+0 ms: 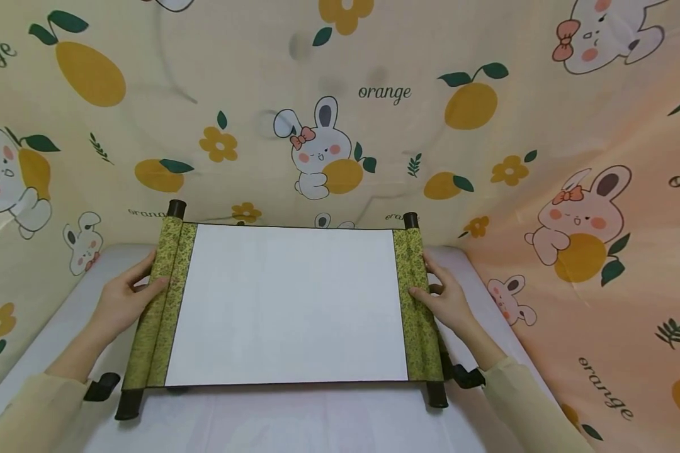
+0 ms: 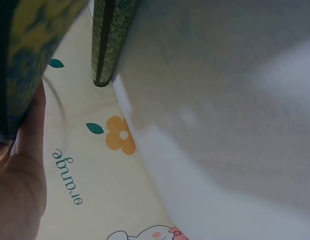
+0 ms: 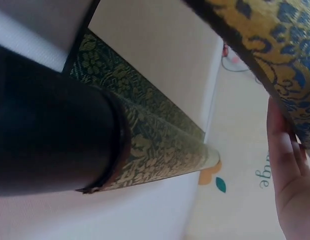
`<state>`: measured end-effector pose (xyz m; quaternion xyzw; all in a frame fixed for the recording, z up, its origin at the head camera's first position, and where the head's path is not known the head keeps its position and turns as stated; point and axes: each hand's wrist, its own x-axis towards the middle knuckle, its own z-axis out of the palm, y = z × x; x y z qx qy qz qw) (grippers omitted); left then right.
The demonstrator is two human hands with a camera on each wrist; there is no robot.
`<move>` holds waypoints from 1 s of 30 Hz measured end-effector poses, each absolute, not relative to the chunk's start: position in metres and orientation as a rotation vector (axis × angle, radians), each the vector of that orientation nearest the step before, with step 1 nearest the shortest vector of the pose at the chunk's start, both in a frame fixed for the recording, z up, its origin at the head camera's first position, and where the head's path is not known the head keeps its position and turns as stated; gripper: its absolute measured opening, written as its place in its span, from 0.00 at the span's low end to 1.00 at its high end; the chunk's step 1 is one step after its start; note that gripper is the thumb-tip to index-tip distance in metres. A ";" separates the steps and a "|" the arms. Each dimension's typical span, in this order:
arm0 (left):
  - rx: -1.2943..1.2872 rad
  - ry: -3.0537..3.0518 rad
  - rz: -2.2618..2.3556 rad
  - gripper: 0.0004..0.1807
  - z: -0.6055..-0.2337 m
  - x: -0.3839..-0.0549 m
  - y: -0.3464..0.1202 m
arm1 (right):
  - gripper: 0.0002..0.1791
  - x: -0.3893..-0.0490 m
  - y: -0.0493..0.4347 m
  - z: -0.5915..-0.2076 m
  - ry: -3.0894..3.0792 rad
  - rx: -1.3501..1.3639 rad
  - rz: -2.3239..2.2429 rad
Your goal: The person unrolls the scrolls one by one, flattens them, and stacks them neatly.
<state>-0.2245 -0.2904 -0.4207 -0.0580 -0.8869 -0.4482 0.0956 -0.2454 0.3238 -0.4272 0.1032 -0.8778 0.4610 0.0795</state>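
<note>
A hanging scroll (image 1: 294, 302) with a blank white middle is spread between both hands, tilted toward me. Green patterned brocade borders (image 1: 167, 302) line its two sides, with black rod ends (image 1: 129, 404) poking out at top and bottom. My left hand (image 1: 127, 296) grips the left roll, thumb on the front, other fingers mostly hidden behind. On the opposite side my right hand (image 1: 450, 299) pinches the right roll the same way. Beneath, the right wrist view shows another brocade roll (image 3: 160, 150) with a dark end cap (image 3: 50, 125); a green roll (image 2: 107, 45) also shows in the left wrist view.
A white-covered table (image 1: 294, 421) lies under the scroll. Cloth printed with rabbits and oranges (image 1: 470, 107) hangs behind and along the sides. Black wrist straps or mounts (image 1: 103, 387) sit by both cuffs.
</note>
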 end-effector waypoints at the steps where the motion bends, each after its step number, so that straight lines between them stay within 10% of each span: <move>1: -0.186 -2.650 -1.314 0.40 -0.421 -0.226 -0.291 | 0.48 -0.246 0.324 -0.428 -2.639 0.314 1.384; 30: -0.274 -2.978 -1.159 0.43 -0.449 -0.261 -0.295 | 0.47 -0.292 0.331 -0.455 -2.979 0.282 1.222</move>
